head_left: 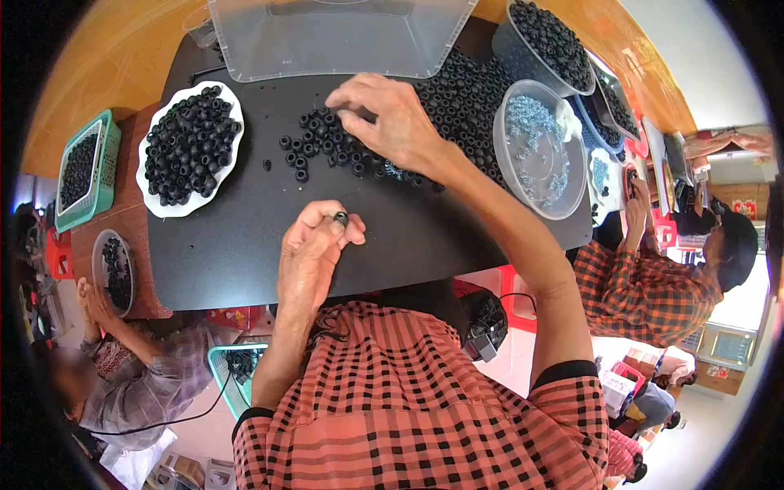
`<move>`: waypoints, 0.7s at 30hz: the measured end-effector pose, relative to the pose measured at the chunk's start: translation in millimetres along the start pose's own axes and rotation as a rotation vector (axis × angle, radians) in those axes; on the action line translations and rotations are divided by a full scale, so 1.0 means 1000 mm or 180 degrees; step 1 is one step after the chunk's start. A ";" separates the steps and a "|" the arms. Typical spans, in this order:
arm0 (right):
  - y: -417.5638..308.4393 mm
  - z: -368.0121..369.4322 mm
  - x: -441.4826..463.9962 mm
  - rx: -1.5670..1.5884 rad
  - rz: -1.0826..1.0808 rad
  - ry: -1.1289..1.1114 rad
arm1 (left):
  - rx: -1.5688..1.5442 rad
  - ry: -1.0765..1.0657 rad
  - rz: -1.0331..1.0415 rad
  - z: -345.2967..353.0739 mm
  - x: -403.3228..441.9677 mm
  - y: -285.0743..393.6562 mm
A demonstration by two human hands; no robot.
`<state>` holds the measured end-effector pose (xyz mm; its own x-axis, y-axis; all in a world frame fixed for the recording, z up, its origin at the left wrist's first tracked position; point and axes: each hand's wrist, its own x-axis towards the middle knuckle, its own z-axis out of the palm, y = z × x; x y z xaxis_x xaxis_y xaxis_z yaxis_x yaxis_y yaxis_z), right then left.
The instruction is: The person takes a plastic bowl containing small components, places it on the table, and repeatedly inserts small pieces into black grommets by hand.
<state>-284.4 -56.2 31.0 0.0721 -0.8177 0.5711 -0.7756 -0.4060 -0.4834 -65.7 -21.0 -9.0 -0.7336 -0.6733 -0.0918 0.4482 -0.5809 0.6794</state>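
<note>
My left hand [309, 251] is closed, thumb and fingers pinching a small black ring-shaped piece [341, 218] over the near part of the dark table. Farther off, my right hand [394, 121] hovers over a loose group of black ring-shaped pieces [309, 149], thumb and fingers apart with nothing visible between them. A large spread of the same pieces [467, 102] lies beyond and right of that hand. Some small light blue bits [394, 170] show below its wrist. To the left, a white scalloped plate [230, 91] is heaped with black pieces.
A clear plastic bin [327, 45] stands at the far edge. On the right are a round tub [513, 175] with light blue bits and a bucket [523, 61] of black pieces. A green basket [104, 175] is far left. Other people sit on both sides.
</note>
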 end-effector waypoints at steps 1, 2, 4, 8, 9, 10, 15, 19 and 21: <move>0.007 0.003 0.009 0.0002 -0.0013 -0.0019 | 0.0073 0.0054 0.0000 0.001 0.000 0.000; 0.012 0.006 0.017 -0.0155 -0.0089 -0.0258 | 0.0067 0.0020 -0.0003 0.001 0.000 0.000; 0.016 0.013 0.027 -0.0207 -0.0124 -0.0575 | 0.0028 0.0025 -0.0011 0.001 -0.001 0.001; 0.024 0.011 0.029 -0.0337 0.0070 -0.0972 | 0.0001 -0.0065 -0.0039 0.001 -0.001 0.001; 0.025 0.008 0.029 -0.0442 0.0125 -0.0972 | -0.0018 -0.0071 -0.0029 0.001 -0.001 0.002; 0.025 0.006 0.029 -0.0547 0.0188 -0.0970 | 0.0017 -0.0057 -0.0057 0.002 -0.001 0.002; 0.019 0.011 0.039 -0.0466 0.0006 -0.0929 | 0.0053 -0.0025 -0.0085 0.002 -0.002 0.001; 0.019 0.026 0.048 -0.0704 -0.0296 -0.1473 | 0.0055 0.0019 -0.0100 0.002 -0.002 0.001; 0.017 0.027 0.054 -0.0794 -0.0220 -0.1569 | 0.0078 0.0030 -0.0112 0.002 -0.002 0.001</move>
<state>-276.9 -118.2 36.3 0.3663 -0.9111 0.1890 -0.8793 -0.4054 -0.2499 -65.2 -19.3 -6.4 -0.7437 -0.6572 -0.1227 0.4096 -0.5930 0.6932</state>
